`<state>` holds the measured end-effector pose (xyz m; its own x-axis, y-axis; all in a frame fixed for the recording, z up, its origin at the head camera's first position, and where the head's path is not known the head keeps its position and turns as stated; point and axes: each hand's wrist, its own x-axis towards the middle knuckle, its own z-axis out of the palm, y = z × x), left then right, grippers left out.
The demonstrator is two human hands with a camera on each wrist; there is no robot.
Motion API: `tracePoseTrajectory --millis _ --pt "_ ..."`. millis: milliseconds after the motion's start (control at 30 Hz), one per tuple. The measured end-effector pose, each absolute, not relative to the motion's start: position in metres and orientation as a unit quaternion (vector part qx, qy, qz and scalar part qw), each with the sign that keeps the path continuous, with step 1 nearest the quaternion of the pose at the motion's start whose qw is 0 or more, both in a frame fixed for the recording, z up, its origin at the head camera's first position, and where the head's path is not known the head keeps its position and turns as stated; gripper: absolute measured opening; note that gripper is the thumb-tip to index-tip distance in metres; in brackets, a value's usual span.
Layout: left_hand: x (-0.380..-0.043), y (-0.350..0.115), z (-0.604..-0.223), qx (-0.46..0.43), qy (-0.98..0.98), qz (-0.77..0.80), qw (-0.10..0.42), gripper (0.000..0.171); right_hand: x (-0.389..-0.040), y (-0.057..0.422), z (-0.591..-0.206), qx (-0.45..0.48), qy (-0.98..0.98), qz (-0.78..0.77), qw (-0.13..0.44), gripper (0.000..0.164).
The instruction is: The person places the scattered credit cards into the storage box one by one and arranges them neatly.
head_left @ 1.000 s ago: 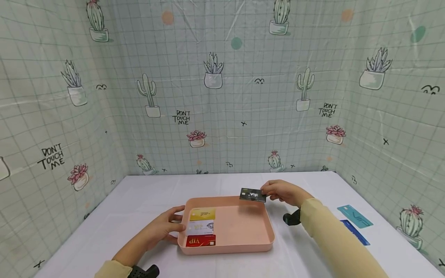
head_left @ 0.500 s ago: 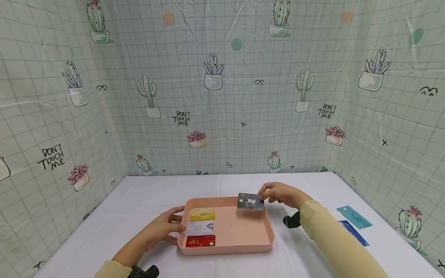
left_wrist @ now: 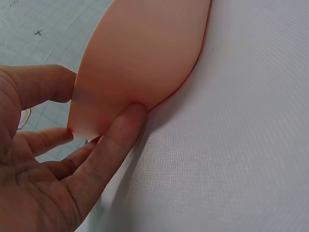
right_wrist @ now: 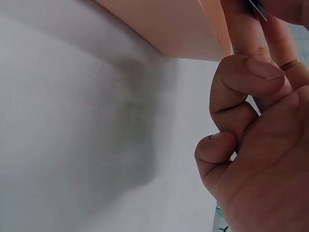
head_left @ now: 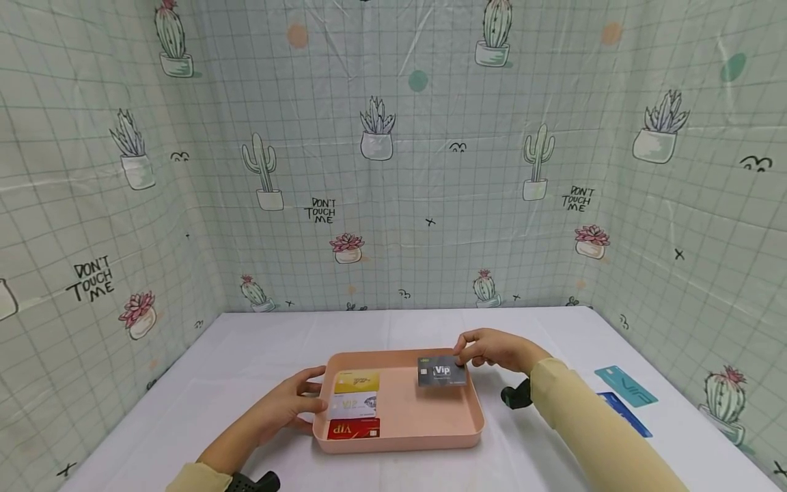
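Note:
A shallow pink tray [head_left: 430, 417] stands on the white table. At its left side my left hand [head_left: 285, 402] grips the wall; in the left wrist view one fingertip presses the outer face and other fingers meet the rim. Between thumb and fingers of my right hand [head_left: 501, 347] is a dark grey "Vip" card [head_left: 438, 372], held over the tray's far right corner. In the right wrist view only a sliver of the card [right_wrist: 259, 8] shows. Along the tray's left side lie a yellow card [head_left: 358, 381], a silver card [head_left: 353, 404] and a red card [head_left: 354, 428].
Right of the tray, beside the right forearm, a teal card [head_left: 627, 385] and a blue card [head_left: 625, 413] lie on the white table [head_left: 277, 335]; the sleeve covers part of the blue one. A cactus-print cloth [head_left: 399, 184] hangs round the back and sides.
My right hand has brought the grey card from the tray's far rim nearer and slightly left, over the inside. The left hand and the tray have stayed in place.

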<state>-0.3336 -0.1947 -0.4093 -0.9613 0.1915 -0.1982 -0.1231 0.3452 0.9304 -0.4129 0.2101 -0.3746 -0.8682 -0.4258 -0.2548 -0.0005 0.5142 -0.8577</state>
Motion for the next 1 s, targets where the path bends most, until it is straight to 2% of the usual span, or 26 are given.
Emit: tracePoseTrajectory --millis 433,800,1000 --pt "-0.334 -0.194 -0.41 0.017 0.807 0.576 0.131 0.077 -0.413 0.21 -0.383 -0.12 0.856 -0.449 0.228 0.008" --pt "-0.335 -0.193 -0.409 0.017 0.808 0.575 0.129 0.077 -0.411 0.201 -0.377 -0.136 0.896 -0.38 0.184 0.008" --pt "-0.335 -0.192 -0.409 0.013 0.811 0.569 0.133 0.076 -0.406 0.194 -0.376 -0.177 0.914 -0.326 0.166 0.007"
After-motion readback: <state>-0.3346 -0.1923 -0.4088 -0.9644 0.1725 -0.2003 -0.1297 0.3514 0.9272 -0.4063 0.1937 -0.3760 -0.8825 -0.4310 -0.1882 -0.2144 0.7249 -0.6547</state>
